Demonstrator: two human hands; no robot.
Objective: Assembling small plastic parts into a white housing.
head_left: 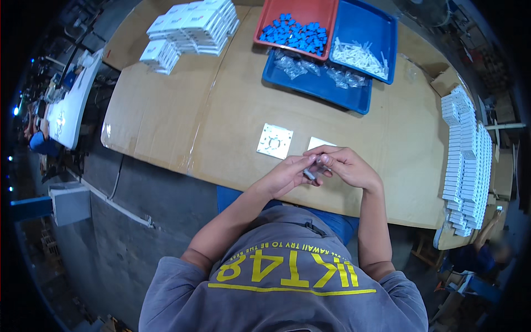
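My left hand [289, 175] and my right hand [350, 167] meet above the near edge of the table. Fingers of both hands close around a small clear plastic bag [309, 174], which seems to have a pale piece inside; the fingers cover much of it. Just beyond my left hand lies a white square plate [275, 140] with holes and a rounded pattern in its middle. A second flat white piece [321, 143] lies beyond my right hand and is partly hidden by it.
Cardboard covers the table [166, 110]. At the far side, a red tray [296, 5] holds blue parts and a blue tray [362, 27] white sticks; a lower blue tray [315, 88] carries clear bags. White boxes [191, 25] stack far left, more boxes [467, 160] right. Other people work at both sides.
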